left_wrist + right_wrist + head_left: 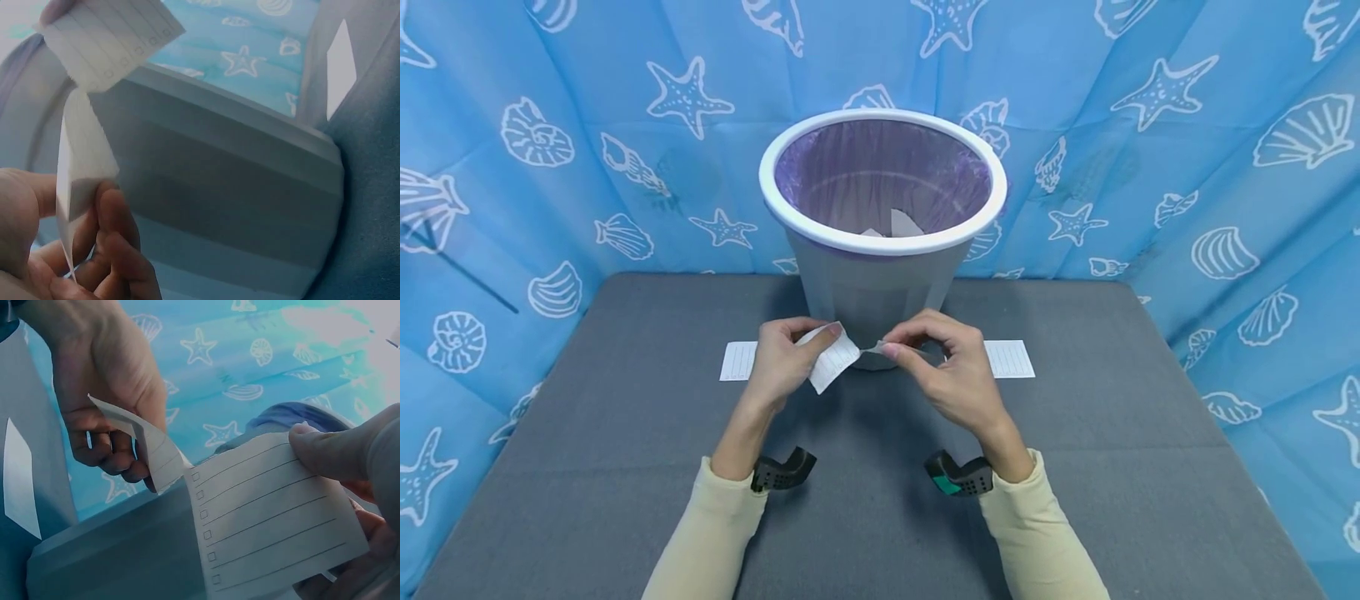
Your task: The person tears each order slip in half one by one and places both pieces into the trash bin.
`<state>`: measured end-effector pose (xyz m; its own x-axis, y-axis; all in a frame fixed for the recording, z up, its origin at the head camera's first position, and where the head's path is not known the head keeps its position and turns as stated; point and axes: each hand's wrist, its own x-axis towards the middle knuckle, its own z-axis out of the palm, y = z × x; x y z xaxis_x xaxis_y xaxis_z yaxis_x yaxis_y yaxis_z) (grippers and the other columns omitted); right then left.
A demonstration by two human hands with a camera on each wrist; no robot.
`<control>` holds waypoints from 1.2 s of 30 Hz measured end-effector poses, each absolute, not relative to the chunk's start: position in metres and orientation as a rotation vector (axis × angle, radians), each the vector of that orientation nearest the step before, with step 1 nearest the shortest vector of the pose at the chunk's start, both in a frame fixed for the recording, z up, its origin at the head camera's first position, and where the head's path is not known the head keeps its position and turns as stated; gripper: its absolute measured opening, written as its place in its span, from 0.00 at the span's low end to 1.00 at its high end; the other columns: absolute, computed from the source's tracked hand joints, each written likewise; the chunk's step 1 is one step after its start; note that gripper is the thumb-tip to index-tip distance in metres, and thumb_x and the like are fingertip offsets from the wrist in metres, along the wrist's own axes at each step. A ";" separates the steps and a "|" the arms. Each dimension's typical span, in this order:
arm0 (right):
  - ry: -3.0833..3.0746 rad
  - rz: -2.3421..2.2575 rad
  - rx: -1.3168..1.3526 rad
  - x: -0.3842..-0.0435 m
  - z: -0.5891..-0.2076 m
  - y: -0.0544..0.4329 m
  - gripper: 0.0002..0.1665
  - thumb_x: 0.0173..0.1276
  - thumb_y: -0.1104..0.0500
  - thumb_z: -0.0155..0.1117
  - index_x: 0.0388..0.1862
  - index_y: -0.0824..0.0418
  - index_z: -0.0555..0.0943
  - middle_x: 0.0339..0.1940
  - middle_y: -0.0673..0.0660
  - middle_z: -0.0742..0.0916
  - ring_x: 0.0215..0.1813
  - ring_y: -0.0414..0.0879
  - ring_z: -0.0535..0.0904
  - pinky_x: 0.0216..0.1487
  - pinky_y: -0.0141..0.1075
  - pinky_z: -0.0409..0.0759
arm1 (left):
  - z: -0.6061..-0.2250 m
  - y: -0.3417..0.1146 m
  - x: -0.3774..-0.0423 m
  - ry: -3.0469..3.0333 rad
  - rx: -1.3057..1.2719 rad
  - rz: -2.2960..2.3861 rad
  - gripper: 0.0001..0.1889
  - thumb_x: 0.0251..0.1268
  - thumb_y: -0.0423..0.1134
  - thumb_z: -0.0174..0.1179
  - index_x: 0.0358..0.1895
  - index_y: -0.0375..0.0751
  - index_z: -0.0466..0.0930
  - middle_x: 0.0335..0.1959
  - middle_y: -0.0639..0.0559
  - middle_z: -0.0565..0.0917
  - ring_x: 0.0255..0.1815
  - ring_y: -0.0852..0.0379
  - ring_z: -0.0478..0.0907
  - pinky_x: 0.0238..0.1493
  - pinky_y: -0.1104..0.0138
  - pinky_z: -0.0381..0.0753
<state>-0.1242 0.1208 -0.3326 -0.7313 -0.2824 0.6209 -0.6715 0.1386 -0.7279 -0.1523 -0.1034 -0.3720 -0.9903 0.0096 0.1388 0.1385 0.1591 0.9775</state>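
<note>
My left hand (781, 360) pinches one part of a torn lined paper sheet (836, 360) between thumb and fingers. The other part, a lined piece with small checkboxes (269, 519), is pinched by my right hand (953, 364). In the right wrist view the two parts meet at a narrow corner, with rough torn edges on either side. The left part looks bent in the left wrist view. Both hands are in front of the grey trash bin (872, 287), below its white rim.
A purple liner (820, 167) lines the bin, and white paper pieces (904, 223) lie inside. On the grey table (865, 517), one lined paper slip (737, 362) lies left of the bin and another paper slip (1011, 358) right. A blue seashell curtain (700, 200) hangs behind.
</note>
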 end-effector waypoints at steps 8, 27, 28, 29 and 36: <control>-1.987 1.682 0.886 -0.124 -0.330 0.131 0.07 0.64 0.76 0.68 0.38 0.69 0.86 0.34 0.62 0.86 0.36 0.48 0.80 0.40 0.33 0.79 | -0.370 -0.111 -0.151 -2.240 -0.109 -1.960 0.12 0.70 0.36 0.65 0.44 0.26 0.87 0.30 0.38 0.86 0.21 0.55 0.82 0.22 0.69 0.79; -2.069 1.598 0.916 -0.134 -0.265 0.161 0.07 0.63 0.78 0.67 0.38 0.71 0.86 0.34 0.58 0.87 0.36 0.47 0.81 0.40 0.34 0.79 | -0.269 -0.130 -0.137 -2.214 -0.464 -1.668 0.11 0.67 0.39 0.68 0.44 0.32 0.89 0.39 0.44 0.87 0.33 0.51 0.81 0.29 0.67 0.81; -2.070 1.604 0.924 -0.134 -0.257 0.163 0.07 0.63 0.78 0.68 0.38 0.71 0.86 0.34 0.57 0.87 0.36 0.48 0.81 0.41 0.34 0.79 | -0.262 -0.131 -0.138 -2.214 -0.476 -1.649 0.11 0.67 0.39 0.68 0.44 0.32 0.89 0.39 0.44 0.87 0.34 0.51 0.81 0.30 0.67 0.81; -2.065 1.618 0.930 -0.135 -0.248 0.165 0.06 0.63 0.77 0.68 0.38 0.72 0.86 0.34 0.57 0.87 0.36 0.48 0.81 0.41 0.33 0.79 | -0.255 -0.132 -0.138 -2.217 -0.483 -1.631 0.11 0.67 0.39 0.68 0.44 0.33 0.89 0.38 0.45 0.87 0.34 0.51 0.80 0.31 0.67 0.80; -2.009 1.762 0.934 -0.147 -0.192 0.176 0.03 0.64 0.74 0.70 0.36 0.74 0.86 0.33 0.62 0.87 0.31 0.47 0.82 0.34 0.32 0.80 | -0.205 -0.134 -0.153 -2.151 -0.525 -1.640 0.11 0.66 0.37 0.69 0.43 0.31 0.89 0.37 0.44 0.86 0.33 0.51 0.81 0.31 0.69 0.82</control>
<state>-0.1468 0.1763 -0.1917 -0.7395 -0.2668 0.6181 -0.6476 0.0311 -0.7613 -0.1527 -0.1338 -0.2050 -0.8564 0.0624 0.5125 0.5107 0.2479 0.8232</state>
